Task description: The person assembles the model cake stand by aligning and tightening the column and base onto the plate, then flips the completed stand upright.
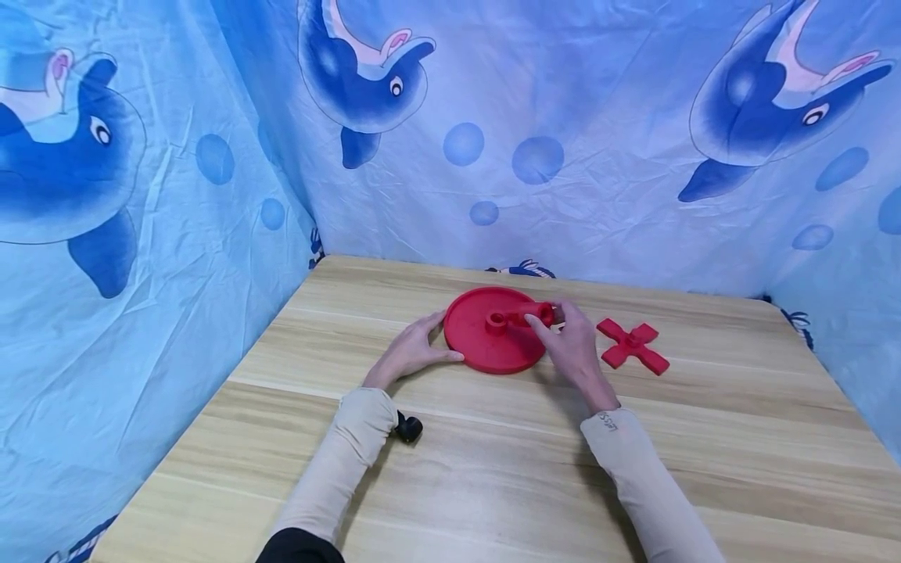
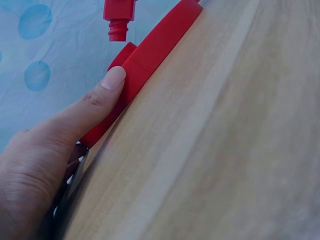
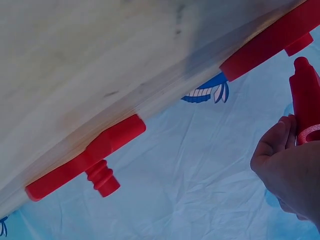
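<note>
Post (image 1: 529, 310), red, sits in the right hand (image 1: 572, 344), pinched between thumb and fingers; its narrow threaded end points away from the grip, above the disc and apart from the hub (image 1: 496, 323). Under and leftward of that pinch lies the disc (image 1: 470, 340), red, flat on the table. On its far side from the pinch, the left hand (image 1: 410, 350) holds the rim between thumb and spread fingers, the thumb pressing the edge. Just right of the right hand, clear of it, the cross (image 1: 633, 344) lies flat, ribbed stub upward.

Pale sleeves run back from both grips, the left with a small black piece (image 1: 408, 428) at its cuff. Beneath everything is the table (image 1: 486, 485), pale wood with streaky grain and rounded far corners. Beyond the grips and to both sides hangs blue cloth (image 1: 605, 227), creased, printed with dolphins and bubbles.

Counted: one post, one disc with one hub, one cross with four arms, two hands, two sleeves, one table, three dolphins.
</note>
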